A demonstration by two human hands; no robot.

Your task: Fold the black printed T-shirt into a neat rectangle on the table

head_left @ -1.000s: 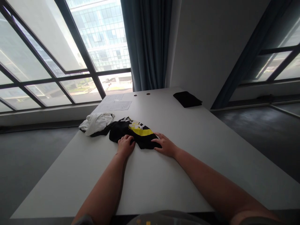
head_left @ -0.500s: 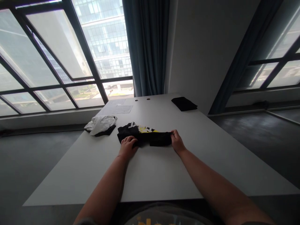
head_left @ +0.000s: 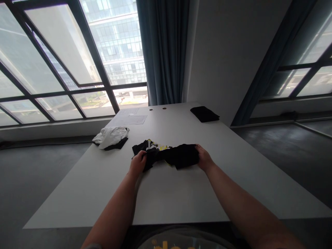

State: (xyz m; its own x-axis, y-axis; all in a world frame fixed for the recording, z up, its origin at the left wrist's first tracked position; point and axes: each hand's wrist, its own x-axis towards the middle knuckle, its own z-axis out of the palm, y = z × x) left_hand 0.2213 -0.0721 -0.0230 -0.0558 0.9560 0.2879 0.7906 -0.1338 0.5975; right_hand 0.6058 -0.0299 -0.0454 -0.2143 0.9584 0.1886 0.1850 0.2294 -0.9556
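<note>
Black garment [head_left: 183, 155], just one, midway between the worktop [head_left: 181, 200] side edges; left hand [head_left: 138, 163], right hand [head_left: 205, 159], both gripping it! One folded cloth [head_left: 204, 114] near the far right corner, one white bundle [head_left: 112, 135] at the left edge.

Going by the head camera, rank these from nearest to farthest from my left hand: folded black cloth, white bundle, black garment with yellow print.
1. Black garment: held in the left hand.
2. White bundle: beyond that hand, leftward.
3. Folded black cloth: toward the far right of the table.
</note>
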